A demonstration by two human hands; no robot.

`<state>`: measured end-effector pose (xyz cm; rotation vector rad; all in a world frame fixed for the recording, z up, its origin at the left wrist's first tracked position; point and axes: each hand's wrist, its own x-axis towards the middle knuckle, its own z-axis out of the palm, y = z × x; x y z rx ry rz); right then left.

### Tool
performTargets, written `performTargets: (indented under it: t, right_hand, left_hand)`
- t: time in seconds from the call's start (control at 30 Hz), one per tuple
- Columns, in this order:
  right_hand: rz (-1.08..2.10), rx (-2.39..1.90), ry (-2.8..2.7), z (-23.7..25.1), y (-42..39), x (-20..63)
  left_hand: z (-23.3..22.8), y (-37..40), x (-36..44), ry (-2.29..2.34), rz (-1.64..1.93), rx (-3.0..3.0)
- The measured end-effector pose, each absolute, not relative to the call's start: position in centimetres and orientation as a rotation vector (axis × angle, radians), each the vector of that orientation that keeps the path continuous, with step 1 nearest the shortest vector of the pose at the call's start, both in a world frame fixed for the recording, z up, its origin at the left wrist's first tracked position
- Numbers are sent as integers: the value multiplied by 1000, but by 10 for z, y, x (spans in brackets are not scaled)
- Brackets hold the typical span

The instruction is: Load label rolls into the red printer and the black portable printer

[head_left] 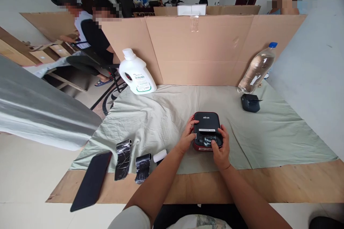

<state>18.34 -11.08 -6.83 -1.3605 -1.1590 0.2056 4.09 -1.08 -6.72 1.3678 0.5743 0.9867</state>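
A boxy black device with red sides [206,122], possibly a portable printer, lies on the cloth in front of me. It has a white label strip and a shiny clear or dark piece in its front recess. My left hand [186,137] grips its left side, with fingers on the top edge and the thumb near the front corner. Along the right side, my right hand [222,148] is closed, its thumb pressing near the shiny piece. Left of my forearm lie two rolls of shiny black film [123,159] [143,168] and a white roll [160,155], partly hidden by my arm.
A dark flat panel [91,180] overhangs the table's front left edge. A white detergent jug [138,73] and a clear bottle with a blue cap [258,69] stand before a cardboard screen [199,50]. A small black device [250,103] sits back right. Other people sit beyond.
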Motion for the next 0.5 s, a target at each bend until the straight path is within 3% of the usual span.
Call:
performTargets:
  t: [0.5]
  right_hand:
    - [328,-1355,-1061,-84,-109,182]
  left_hand:
    - [-46,1,34,635,799,1443]
